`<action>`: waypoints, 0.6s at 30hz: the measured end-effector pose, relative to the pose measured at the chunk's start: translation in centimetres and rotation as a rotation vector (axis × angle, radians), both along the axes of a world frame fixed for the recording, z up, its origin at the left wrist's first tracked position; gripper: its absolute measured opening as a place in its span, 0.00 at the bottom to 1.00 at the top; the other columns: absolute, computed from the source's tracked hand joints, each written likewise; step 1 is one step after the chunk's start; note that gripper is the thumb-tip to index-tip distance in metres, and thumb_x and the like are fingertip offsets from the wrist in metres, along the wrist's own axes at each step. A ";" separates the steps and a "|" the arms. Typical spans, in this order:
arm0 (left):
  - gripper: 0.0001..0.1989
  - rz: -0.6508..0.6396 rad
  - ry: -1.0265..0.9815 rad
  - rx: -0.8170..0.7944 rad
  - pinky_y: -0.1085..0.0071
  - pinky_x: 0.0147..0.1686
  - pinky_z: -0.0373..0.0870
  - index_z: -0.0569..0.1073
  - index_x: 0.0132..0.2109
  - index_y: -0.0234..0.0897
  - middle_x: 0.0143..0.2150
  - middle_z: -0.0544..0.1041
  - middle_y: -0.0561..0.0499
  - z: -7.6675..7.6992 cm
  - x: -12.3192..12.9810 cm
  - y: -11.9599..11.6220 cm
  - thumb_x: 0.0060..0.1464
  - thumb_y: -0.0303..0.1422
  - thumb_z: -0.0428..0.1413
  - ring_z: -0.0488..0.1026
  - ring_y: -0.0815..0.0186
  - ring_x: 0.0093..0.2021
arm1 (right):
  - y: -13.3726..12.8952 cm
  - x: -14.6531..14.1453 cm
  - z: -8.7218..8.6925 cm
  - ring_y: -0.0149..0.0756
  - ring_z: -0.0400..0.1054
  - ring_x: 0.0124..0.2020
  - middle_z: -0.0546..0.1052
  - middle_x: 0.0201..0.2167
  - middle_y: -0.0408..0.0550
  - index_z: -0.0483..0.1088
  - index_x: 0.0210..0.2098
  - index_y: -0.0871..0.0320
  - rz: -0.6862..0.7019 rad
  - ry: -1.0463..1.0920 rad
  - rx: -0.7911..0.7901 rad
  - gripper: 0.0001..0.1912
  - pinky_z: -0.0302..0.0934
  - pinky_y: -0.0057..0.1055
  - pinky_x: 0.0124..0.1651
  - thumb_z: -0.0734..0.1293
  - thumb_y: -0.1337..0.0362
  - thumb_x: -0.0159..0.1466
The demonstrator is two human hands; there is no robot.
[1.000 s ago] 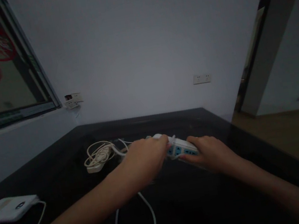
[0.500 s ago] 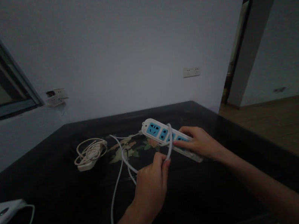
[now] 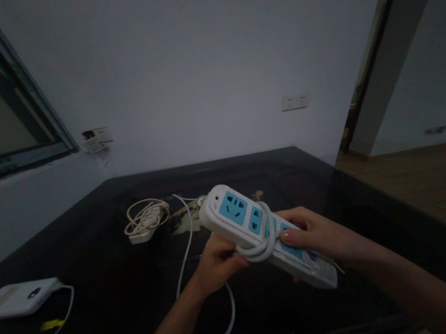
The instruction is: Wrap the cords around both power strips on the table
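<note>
A white power strip (image 3: 256,221) with blue sockets is held tilted above the dark table, its near end lower and to the right. My right hand (image 3: 313,234) grips its right part, thumb on top beside the wound cord. The strip's white cord (image 3: 258,253) loops around its middle. At the strip's left underside, my left hand (image 3: 218,265) closes on the cord, thumb near the loop; its fingertips are hidden behind the strip. A loose length of cord hangs below the left hand and curves over the table.
On the dark table (image 3: 100,227) lies a coiled beige cord (image 3: 150,216) with a white block. A white device (image 3: 18,298) with a thin cable and a yellow piece (image 3: 52,324) sit at left. Wall sockets (image 3: 293,102) are behind; a window is at upper left.
The power strip has come closer to the camera. My left hand has moved from in front of the strip to its left underside, and the cord now wraps closer around it.
</note>
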State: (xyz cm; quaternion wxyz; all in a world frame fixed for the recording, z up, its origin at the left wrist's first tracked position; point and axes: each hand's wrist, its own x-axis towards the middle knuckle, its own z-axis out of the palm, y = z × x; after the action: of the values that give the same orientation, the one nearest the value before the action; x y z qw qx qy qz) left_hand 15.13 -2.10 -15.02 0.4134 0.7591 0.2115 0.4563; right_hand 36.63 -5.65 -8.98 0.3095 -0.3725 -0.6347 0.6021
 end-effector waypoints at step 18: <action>0.24 -0.308 -0.108 -0.415 0.66 0.41 0.71 0.77 0.40 0.38 0.36 0.80 0.48 1.4 -1.8 2.4 0.33 0.42 0.69 0.77 0.61 0.37 | -1.5 0.6 -0.4 0.29 0.68 0.26 0.74 0.30 0.47 0.74 0.43 0.60 0.030 0.118 -0.030 0.27 0.68 0.24 0.23 0.71 0.46 0.53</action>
State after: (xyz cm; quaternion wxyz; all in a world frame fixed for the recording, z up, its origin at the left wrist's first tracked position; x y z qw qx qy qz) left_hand 13.34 0.29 -13.67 0.6357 0.6557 0.1600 0.3747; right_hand 37.25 -7.15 -9.34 0.3320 -0.3313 -0.6118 0.6370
